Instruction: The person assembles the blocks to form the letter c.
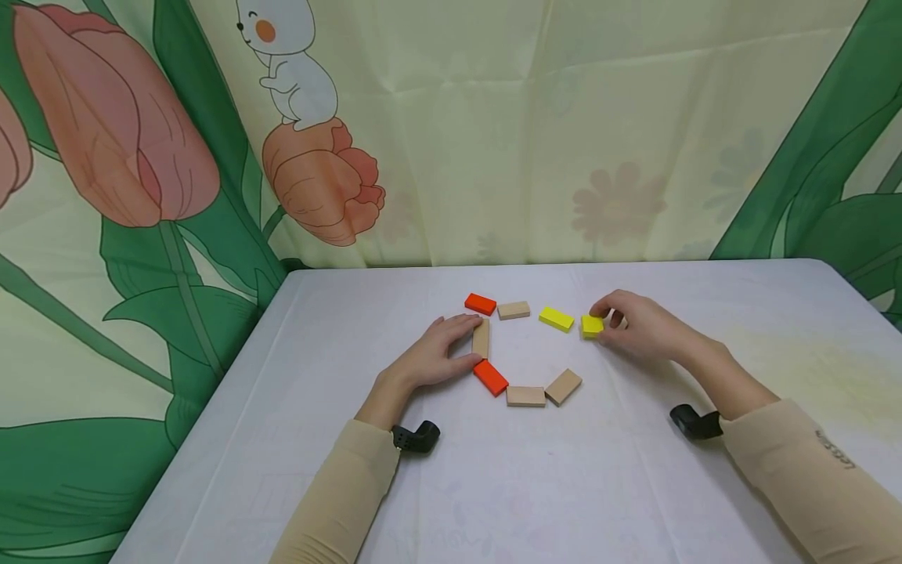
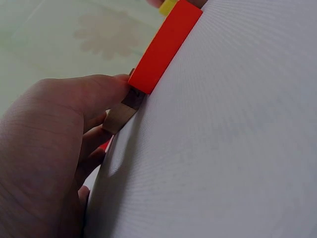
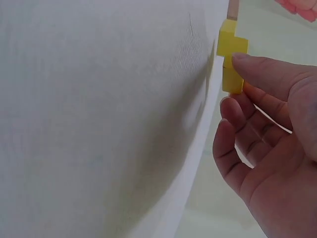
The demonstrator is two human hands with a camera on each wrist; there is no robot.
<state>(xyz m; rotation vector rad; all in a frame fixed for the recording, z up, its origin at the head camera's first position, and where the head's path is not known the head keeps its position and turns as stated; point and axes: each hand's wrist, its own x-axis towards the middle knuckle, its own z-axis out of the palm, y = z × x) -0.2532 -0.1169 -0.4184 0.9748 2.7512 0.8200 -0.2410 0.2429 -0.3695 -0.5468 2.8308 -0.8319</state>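
Pinching with the right hand (image 1: 637,327) a yellow block (image 1: 592,327), between thumb and fingers, at or just above the white table (image 1: 528,486); impossible to tell the exact contact. Spanning with the left hand (image 1: 428,356) a long plain block (image 1: 481,338), thumb at its near end, forefinger at its far end; better to hold lightly, so as not to push the near red block (image 1: 491,377) just beside the thumb. For good placing, lower the yellow block flat, then open the right fingers straight upward, without brushing the second yellow block (image 1: 556,319), just left of these fingertips. Note beyond the left fingertips the far red block (image 1: 481,303) and the far plain block (image 1: 514,310); between both hands, nearer to the body, a flat plain block (image 1: 526,396) and a slanted plain block (image 1: 564,387). For writing, look behind the right hand, on the right sleeve (image 1: 785,454): dark lettering (image 1: 835,449), too small to read surely. On the blocks, no readable brand or label.
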